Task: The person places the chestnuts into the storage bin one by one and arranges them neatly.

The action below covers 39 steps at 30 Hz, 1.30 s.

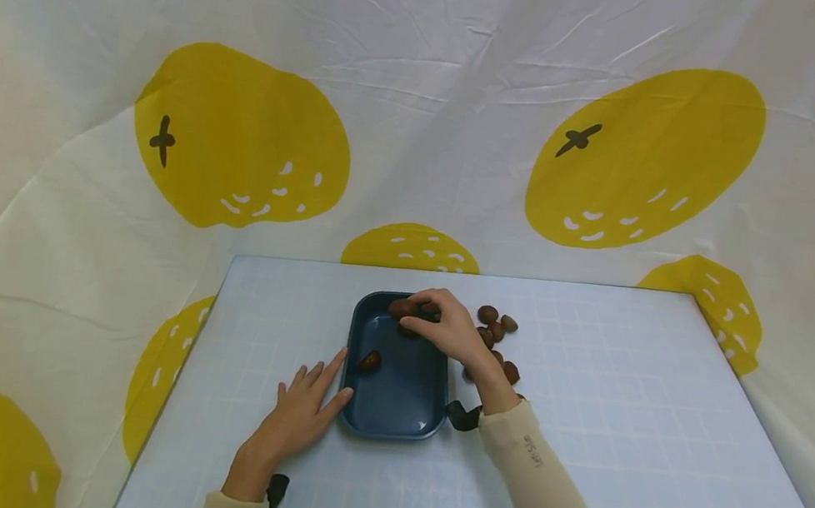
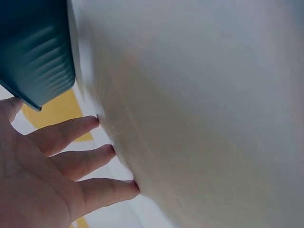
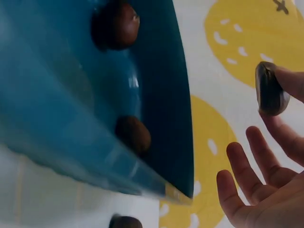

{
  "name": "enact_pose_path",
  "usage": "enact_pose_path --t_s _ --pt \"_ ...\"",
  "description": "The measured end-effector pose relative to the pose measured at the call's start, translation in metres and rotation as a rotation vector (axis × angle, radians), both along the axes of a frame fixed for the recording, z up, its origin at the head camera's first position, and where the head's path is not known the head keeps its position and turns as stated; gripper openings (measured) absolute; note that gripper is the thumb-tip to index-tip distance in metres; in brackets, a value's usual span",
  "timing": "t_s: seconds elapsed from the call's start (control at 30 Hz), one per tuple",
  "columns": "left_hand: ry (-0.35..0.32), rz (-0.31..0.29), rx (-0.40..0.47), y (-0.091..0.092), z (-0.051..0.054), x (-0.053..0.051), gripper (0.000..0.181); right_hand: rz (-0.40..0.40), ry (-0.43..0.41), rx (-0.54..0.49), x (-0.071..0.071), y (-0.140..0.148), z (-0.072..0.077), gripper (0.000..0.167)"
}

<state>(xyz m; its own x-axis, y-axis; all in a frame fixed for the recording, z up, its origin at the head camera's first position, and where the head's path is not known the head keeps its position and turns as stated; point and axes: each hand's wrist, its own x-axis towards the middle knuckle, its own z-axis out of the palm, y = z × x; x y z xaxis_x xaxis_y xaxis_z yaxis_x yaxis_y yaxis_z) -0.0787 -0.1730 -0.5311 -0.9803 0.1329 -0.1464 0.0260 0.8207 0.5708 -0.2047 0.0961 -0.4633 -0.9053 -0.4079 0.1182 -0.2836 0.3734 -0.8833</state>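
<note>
Carefully pinches one brown chestnut [image 1: 404, 310] with thumb and fingers of the right hand [image 1: 448, 326], above the upper end of the blue tray [image 1: 403, 388] at the frame's centre, probably by the tips because so small a thing needs no fuller grip. Rests the left hand [image 1: 299, 413], fingers spread wide, against the tray's left rim, perhaps for steadiness, and has the loose chestnuts [image 1: 496, 331] just right of the tray, likely for short reaching.

Blue rectangular tray [image 1: 398, 400], lower centre of frame; glossy brown chestnuts [image 1: 369, 361] inside; another chestnut [image 1: 401, 309] is held raised toward its upper end; loose chestnuts [image 1: 488, 314] cluster just right.
</note>
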Motion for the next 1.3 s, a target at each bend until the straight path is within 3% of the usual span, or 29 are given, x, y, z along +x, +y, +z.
enact_pose_path --t_s 0.57,0.93,1.3 --pt "0.01 -0.005 -0.015 0.001 -0.003 -0.001 0.07 0.011 -0.034 0.023 0.001 -0.008 -0.007 0.036" --pt "0.016 0.001 -0.025 0.002 -0.002 -0.001 0.07 -0.026 -0.056 0.015 0.003 -0.007 -0.007 0.038" --pt "0.011 0.001 -0.011 0.0 -0.001 0.0 0.07 -0.024 0.015 -0.054 0.009 0.016 0.0 0.027"
